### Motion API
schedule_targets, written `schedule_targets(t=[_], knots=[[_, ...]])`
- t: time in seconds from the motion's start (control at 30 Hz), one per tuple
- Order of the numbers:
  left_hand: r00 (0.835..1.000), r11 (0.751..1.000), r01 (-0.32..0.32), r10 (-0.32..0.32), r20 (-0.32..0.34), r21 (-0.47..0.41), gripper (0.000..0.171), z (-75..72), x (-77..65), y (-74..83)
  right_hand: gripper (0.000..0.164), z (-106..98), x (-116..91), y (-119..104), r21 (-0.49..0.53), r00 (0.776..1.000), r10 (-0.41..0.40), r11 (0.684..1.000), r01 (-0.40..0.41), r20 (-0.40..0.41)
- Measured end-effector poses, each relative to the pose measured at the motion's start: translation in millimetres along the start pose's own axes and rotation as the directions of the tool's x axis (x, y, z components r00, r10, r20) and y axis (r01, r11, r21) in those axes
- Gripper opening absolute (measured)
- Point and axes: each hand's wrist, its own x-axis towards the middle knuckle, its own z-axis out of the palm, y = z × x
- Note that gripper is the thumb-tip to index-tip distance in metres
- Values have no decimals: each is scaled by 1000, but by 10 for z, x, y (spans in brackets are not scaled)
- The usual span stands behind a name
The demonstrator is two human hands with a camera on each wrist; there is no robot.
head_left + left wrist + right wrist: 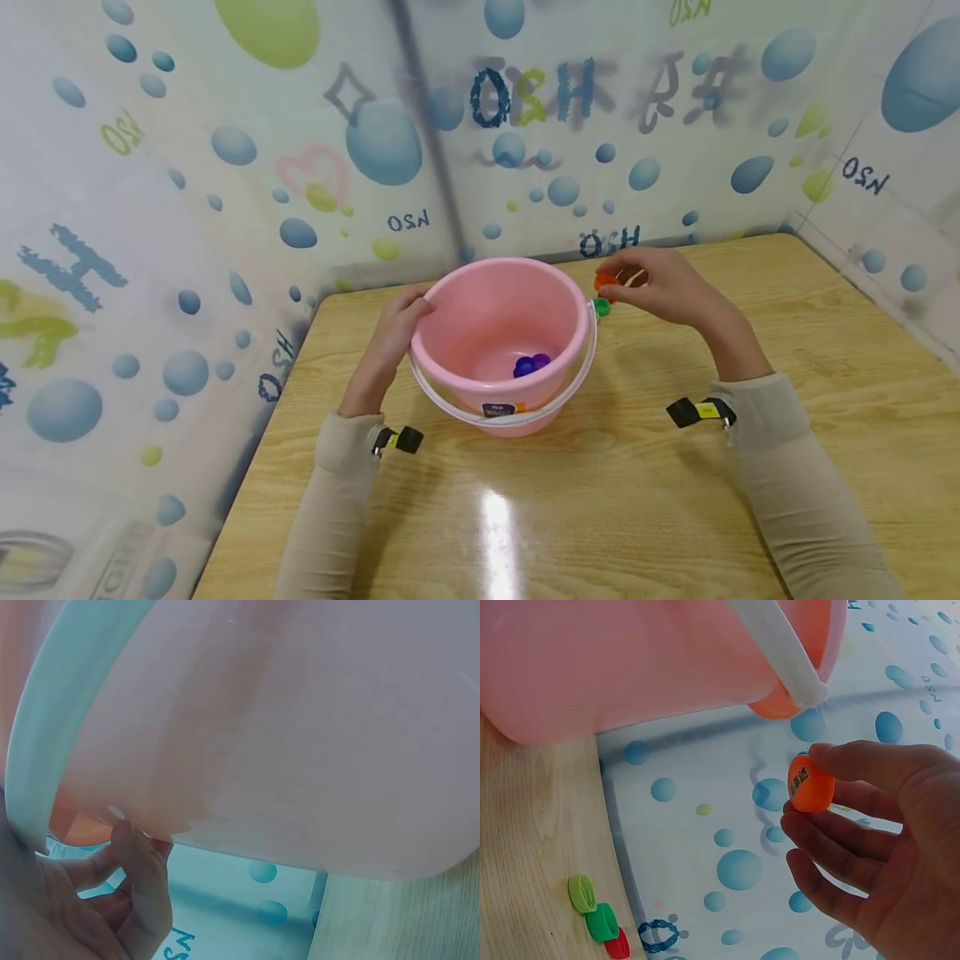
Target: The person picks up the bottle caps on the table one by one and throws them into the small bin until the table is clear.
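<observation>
A pink bucket [504,325] with a white handle [510,417] stands on the table, and blue and purple bottle caps [531,364] lie in its bottom. My left hand [393,337] grips the bucket's rim at the left; the left wrist view shows its curled fingers [139,877] at the rim. Between thumb and fingers, my right hand [660,287] pinches an orange bottle cap [811,784] with dark print, held in the air just right of the bucket. Below it on the table sit a light green cap [582,893], a green cap [602,922] and a red cap [618,944].
The wooden table [675,483] meets a wall sheet [450,167] printed with blue and green drops along its back edge. Each sleeve carries a small black wrist camera, such as the right camera [682,412].
</observation>
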Motion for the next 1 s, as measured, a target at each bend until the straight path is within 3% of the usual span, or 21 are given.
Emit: schedule_targets(t=[1.0], knots=[[1000, 1000, 3, -3, 13, -6, 33, -13, -23, 30, 29, 43, 15, -1, 11, 1000, -13, 1000, 13, 23]])
